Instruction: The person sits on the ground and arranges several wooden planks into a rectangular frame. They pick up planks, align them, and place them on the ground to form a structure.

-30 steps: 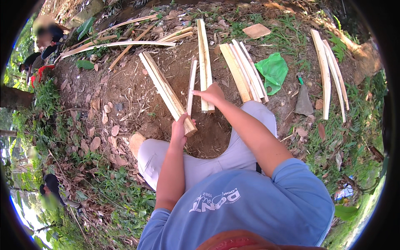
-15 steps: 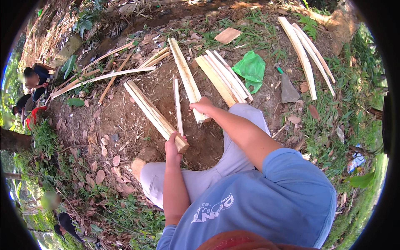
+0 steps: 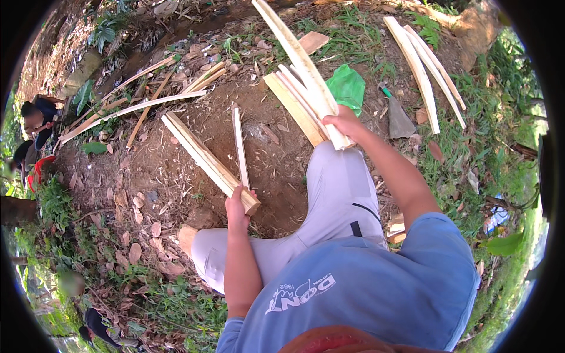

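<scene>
My left hand (image 3: pixel 238 203) is closed around the near end of a long pale wood strip with a split face (image 3: pixel 206 160), which slants away to the far left. In my right hand (image 3: pixel 344 125) is the near end of another long wooden strip (image 3: pixel 300 59), lifted above my right knee and pointing far ahead. Under and beside that strip lies a row of cut wood strips (image 3: pixel 292 106), partly covered by it. A thin wood stick (image 3: pixel 239 144) stands out from the soil between the two, its near end close to my left hand.
A green plastic bag (image 3: pixel 347 86) and a blade tool with a green handle (image 3: pixel 400 119) lie to the right. Beyond them rest several long strips (image 3: pixel 415 70). More wood strips (image 3: pixel 147 105) lie far left, near crouching people (image 3: pixel 42 115). Leaves and grass surround the bare soil.
My right hand has carried its wood strip rightward and raised it, from the middle to above the row of strips by my right knee. My left hand still grips its piece.
</scene>
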`<control>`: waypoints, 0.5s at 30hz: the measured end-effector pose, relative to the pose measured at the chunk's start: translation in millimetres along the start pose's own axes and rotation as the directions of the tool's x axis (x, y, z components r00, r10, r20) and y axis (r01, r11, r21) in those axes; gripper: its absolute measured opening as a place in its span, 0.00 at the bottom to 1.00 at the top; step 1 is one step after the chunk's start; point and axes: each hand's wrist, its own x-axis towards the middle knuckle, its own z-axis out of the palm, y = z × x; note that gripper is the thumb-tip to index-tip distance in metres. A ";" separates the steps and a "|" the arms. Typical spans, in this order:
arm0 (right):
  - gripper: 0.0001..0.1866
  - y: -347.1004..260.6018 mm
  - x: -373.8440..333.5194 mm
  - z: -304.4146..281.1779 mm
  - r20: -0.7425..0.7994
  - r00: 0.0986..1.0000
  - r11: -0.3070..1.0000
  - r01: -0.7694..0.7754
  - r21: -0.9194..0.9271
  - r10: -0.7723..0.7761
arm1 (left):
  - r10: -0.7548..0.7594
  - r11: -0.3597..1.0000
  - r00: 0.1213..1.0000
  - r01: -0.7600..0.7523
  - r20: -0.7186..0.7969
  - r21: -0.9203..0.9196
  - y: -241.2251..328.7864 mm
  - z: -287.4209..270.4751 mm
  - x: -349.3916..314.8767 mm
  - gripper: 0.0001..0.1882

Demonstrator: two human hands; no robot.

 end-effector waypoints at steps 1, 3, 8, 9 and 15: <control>0.31 4.1 -3.9 -19.8 -0.053 0.999 0.998 0.003 -0.065 -0.006 | -0.005 1.000 1.000 0.005 0.002 0.005 0.1 1.2 -0.1 0.16; 0.30 12.3 -12.6 -59.5 -0.132 0.991 0.977 -0.010 -0.215 -0.019 | -0.004 1.000 1.000 0.004 0.002 0.011 -2.6 -0.9 3.3 0.16; 0.34 88.2 -30.8 -140.4 -0.351 0.930 0.837 -0.102 -0.537 -0.111 | 0.006 0.999 1.000 -0.005 -0.027 0.048 -1.8 9.1 0.6 0.20; 0.34 97.4 -38.8 -145.2 -0.367 0.925 0.825 -0.130 -0.550 -0.099 | 0.003 0.999 1.000 -0.002 -0.022 0.054 -1.4 8.6 1.3 0.20; 0.35 166.4 -89.1 -103.3 -0.494 0.869 0.842 -0.285 -0.459 0.025 | 0.004 0.998 1.000 -0.003 -0.016 0.065 -5.9 8.3 6.6 0.18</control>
